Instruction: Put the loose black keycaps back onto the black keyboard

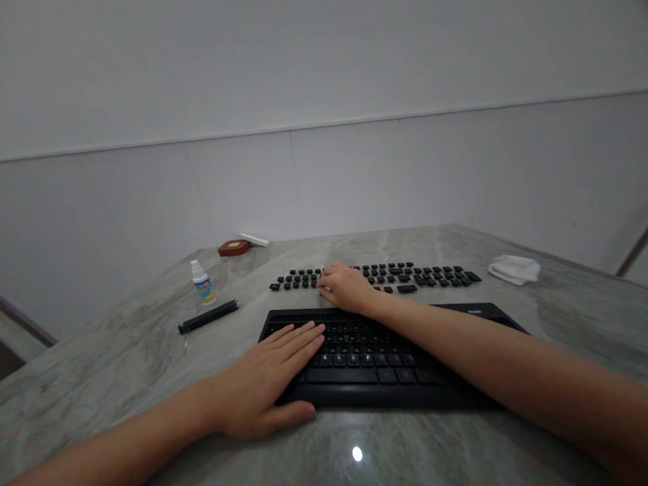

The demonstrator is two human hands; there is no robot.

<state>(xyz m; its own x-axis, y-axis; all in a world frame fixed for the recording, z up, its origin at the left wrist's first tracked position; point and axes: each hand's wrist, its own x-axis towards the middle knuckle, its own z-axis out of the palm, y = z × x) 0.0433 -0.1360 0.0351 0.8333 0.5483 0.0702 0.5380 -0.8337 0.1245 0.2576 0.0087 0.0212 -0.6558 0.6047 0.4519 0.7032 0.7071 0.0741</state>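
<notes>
A plain pale wall [317, 59] rises beyond my hands, and a grey marbled tabletop [116, 371] spreads beneath them. My left hand [265, 376] lies flat on the left part of the black keyboard [360, 375], fingers straight and close together, thumb splayed off its front edge. Bare key switches show just right of those fingers; the spacebar is in place. My right hand [347, 286] reaches past the keyboard's far edge, fingers curled down among rows of loose black keycaps [407, 289]; I cannot tell whether they pinch one. My right forearm crosses the keyboard's right half.

Beyond my left hand are a white bottle [203, 284], a slim black tool [208, 316], a reddish-brown case [233, 247] and a white bar [254, 240]; a white cloth [514, 270] lies right of my right hand.

I judge this step to be handling individual caps; the next move calls for a precise fingertip grip and a steadied keyboard.
</notes>
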